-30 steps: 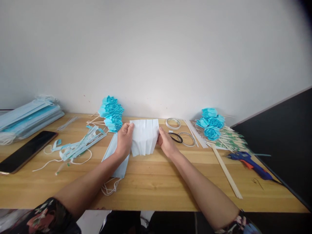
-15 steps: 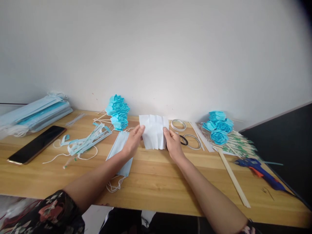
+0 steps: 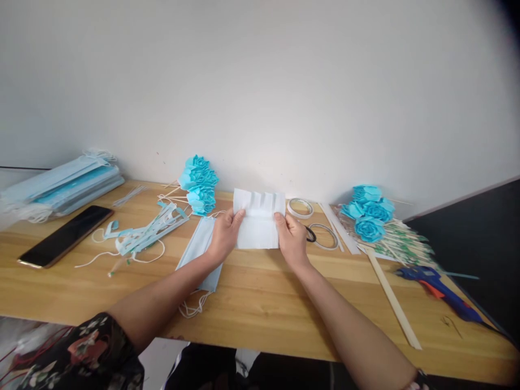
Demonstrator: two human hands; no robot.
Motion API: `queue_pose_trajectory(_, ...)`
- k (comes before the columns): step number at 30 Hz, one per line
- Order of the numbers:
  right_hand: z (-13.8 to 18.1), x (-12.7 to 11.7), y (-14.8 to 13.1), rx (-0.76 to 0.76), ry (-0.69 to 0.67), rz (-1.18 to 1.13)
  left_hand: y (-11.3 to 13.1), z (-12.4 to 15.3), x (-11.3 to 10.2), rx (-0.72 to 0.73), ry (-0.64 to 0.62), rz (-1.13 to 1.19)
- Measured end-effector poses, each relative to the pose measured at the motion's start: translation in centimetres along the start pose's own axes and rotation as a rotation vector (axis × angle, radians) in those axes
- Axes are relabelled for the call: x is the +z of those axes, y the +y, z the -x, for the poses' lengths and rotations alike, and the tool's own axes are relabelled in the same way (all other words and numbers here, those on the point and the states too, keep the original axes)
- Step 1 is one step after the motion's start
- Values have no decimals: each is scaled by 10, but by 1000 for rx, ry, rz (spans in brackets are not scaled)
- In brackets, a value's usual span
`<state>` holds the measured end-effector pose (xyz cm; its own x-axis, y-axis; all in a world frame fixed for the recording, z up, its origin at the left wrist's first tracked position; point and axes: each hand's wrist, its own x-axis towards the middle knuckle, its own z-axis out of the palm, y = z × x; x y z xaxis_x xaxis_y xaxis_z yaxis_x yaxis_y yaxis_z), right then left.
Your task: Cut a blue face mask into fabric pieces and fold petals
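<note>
Between my two hands a pale, creased sheet of mask fabric [image 3: 260, 227] is held up above the wooden table, its upper part rippled with fold lines. My left hand [image 3: 226, 230] pinches its left edge, thumb in front. On the right edge, my right hand [image 3: 291, 234] grips it the same way, fingers behind and hidden. Under my left wrist lies a whole light-blue face mask [image 3: 196, 244] with white ear loops. Close to my right hand are a black ring [image 3: 311, 234] and rolls of narrow tape [image 3: 299, 208].
Blue fabric roses [image 3: 199, 181] lie at the back, more roses [image 3: 369, 211] at the right beside green-and-white sticks [image 3: 406, 241]. A glue gun [image 3: 441, 290] and a pale strip [image 3: 394, 298] are at right. At left are stacked masks [image 3: 69, 184], a phone [image 3: 67, 235] and mask scraps [image 3: 146, 233].
The sheet has been pulled wider and flatter between my hands, with my right hand slightly further right. The whole view has shifted a little.
</note>
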<state>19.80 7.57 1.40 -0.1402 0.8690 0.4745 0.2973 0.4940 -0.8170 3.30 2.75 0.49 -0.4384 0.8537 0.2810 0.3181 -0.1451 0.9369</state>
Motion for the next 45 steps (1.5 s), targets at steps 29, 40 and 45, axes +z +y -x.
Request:
queue_pose_trajectory(29, 0, 6, 14, 164, -148, -161, -5, -1, 3, -122, -12, 292)
queue_pose_trajectory(40, 4, 6, 1, 162, -105, -170, 1, -9, 0, -175, 25, 389)
queue_pose_trajectory(45, 1, 7, 12, 246, -224, -282, -3, -7, 0, -209, -7, 389)
